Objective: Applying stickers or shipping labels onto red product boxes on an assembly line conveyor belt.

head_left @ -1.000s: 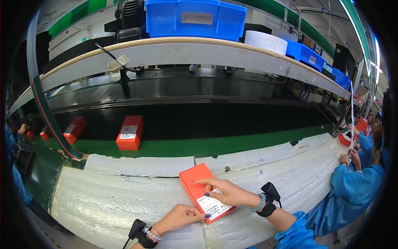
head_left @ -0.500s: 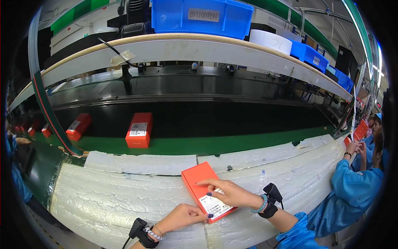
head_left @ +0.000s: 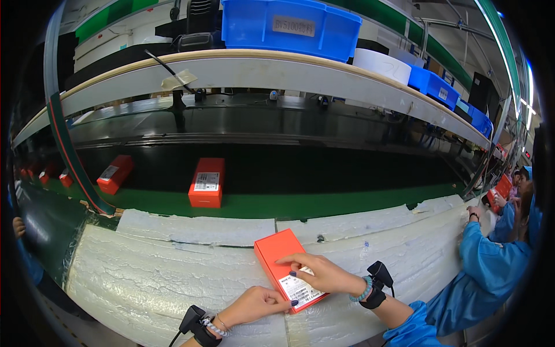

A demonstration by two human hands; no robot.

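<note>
An orange-red cardboard box (head_left: 276,245) with a white printed label (head_left: 296,285) lies slantwise on the padded worktop in front of me. At the box's near left corner is my left hand (head_left: 250,305), its thumb pressed on the label's edge and its fingers curled in against the box side. Over the label, my right hand (head_left: 330,275) comes from the right. Its index finger stretches across the box top and the thumb, held apart from it, touches the label's upper part. The right hand's other fingers are mostly hidden.
Beyond the worktop (head_left: 144,272) runs a dark green conveyor belt (head_left: 324,194) carrying several orange-red boxes, the nearest box (head_left: 206,183) among them. A shelf (head_left: 254,65) above holds blue bins (head_left: 292,29). At right, co-workers in blue sleeves (head_left: 491,254) handle another red box (head_left: 500,191).
My view has shifted slightly. My right thumb has moved a little on the label; the box and my left hand stay nearly in place. A co-worker's hand at the right has lowered.
</note>
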